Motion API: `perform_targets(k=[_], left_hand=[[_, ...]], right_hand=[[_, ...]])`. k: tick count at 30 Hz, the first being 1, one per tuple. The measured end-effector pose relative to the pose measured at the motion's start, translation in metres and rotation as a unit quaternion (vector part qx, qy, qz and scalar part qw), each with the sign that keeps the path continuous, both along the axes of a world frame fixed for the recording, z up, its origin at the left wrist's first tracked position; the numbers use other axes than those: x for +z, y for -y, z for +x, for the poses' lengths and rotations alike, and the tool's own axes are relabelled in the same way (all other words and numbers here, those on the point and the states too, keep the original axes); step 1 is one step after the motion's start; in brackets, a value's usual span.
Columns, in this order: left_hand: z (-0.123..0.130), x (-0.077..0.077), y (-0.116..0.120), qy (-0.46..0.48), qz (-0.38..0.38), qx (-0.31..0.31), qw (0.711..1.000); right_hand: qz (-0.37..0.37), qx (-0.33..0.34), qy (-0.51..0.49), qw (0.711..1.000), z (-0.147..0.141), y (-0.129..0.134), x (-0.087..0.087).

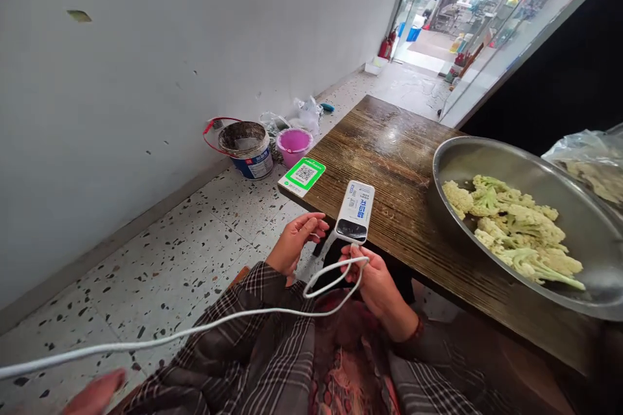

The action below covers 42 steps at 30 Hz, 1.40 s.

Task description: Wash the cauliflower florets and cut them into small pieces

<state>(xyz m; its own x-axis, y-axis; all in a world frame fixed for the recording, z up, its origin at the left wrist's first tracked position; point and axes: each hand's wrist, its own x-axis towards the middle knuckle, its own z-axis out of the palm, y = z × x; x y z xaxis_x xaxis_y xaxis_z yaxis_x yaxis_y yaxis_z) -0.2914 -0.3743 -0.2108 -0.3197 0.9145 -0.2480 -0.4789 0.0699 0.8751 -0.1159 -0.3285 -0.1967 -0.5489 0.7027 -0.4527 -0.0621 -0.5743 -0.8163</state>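
Observation:
A white power bank [359, 203] with blue lettering and a black end panel lies near the front edge of the wooden table. My right hand [377, 279] is at that end, its fingers closed on the white cable [253, 314], which loops below and runs off to the left. The plug end is hidden by the fingers. To the left of the power bank is my left hand [298, 240], off the table edge, with fingers curled and thumb near the fingertips; whether anything is between them is too small to tell.
A steel bowl [455, 149] of cauliflower pieces stands on the table [389, 149] at right, beside a plastic bag [596, 162]. A green QR card [302, 176] lies at the left corner. A paint bucket [253, 159] and purple bucket [294, 146] stand on the floor.

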Motion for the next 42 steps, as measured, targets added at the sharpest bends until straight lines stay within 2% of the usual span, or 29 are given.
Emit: perform_targets(k=[3,5,7,11,15,21,27,32,36,42], left_hand=[[0.024,-0.013,-0.008,0.092,-0.039,-0.093,0.991],[0.042,-0.015,-0.018,0.175,-0.024,-0.159,0.971],[0.059,-0.013,-0.029,0.253,-0.004,-0.187,0.949],[0.082,-0.005,-0.04,0.341,-0.03,-0.16,0.926],[0.095,-0.002,-0.037,0.393,-0.043,-0.125,0.91],[0.105,0.013,-0.03,0.388,0.001,-0.072,0.919],[0.098,0.04,-0.029,0.292,0.065,0.005,0.954],[0.1,0.054,-0.029,0.271,0.083,0.048,0.958],[0.104,0.059,-0.03,0.251,0.071,0.067,0.963],[0.109,0.062,-0.035,0.253,0.09,0.052,0.962]], right_hand=[[0.05,-0.017,0.047,0.998,0.024,0.003,0.003],[0.072,-0.002,0.072,0.995,0.036,0.004,0.005],[0.087,0.021,0.09,0.992,0.046,0.006,0.008],[0.114,0.053,0.118,0.985,0.065,0.011,0.01],[0.122,0.088,0.158,0.976,0.084,0.017,0.01],[0.208,0.114,0.209,0.949,0.088,0.017,0.022],[0.268,0.128,0.174,0.939,0.072,0.011,0.037],[0.311,0.123,0.151,0.93,0.065,0.013,0.048],[0.317,0.116,0.143,0.93,0.067,0.017,0.052],[0.284,0.099,0.131,0.945,0.073,0.018,0.057]])
